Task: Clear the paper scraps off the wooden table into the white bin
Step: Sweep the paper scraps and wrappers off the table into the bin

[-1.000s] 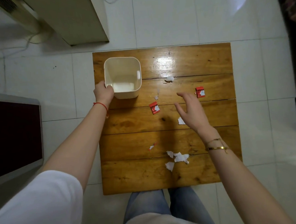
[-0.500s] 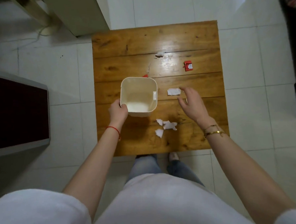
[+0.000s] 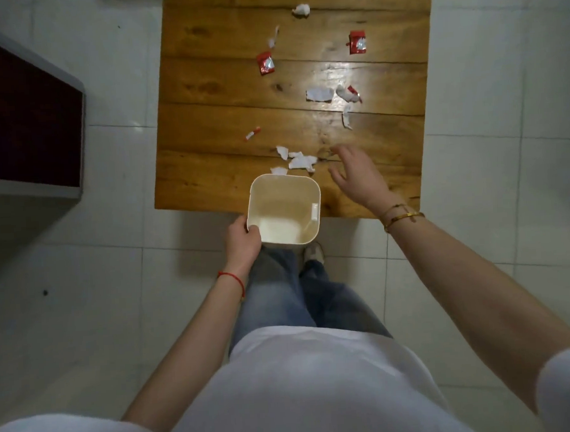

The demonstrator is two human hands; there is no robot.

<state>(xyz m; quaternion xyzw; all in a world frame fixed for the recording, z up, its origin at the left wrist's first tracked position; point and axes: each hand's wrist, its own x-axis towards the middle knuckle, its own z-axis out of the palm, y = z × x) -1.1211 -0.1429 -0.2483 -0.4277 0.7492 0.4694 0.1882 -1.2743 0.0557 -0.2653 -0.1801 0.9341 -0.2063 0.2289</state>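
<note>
Now the right hand (image 3: 357, 175) hovers low over the surface (image 3: 206, 121), fingers spread wide and holding nothing, just beside the nearest cluster of white scraps (image 3: 295, 160). The left hand (image 3: 243, 241) grips the corner of the white bin (image 3: 283, 209), held at the surface's near edge with its mouth up, looking bare inside. So this reads as the sweep setting up: next, that open palm must drag the cluster toward the rim. Farther out lie torn white bits (image 3: 318, 94), a crumpled wad (image 3: 302, 9) and two red wrappers (image 3: 265, 63), all light, flat, easily scattered.
</note>
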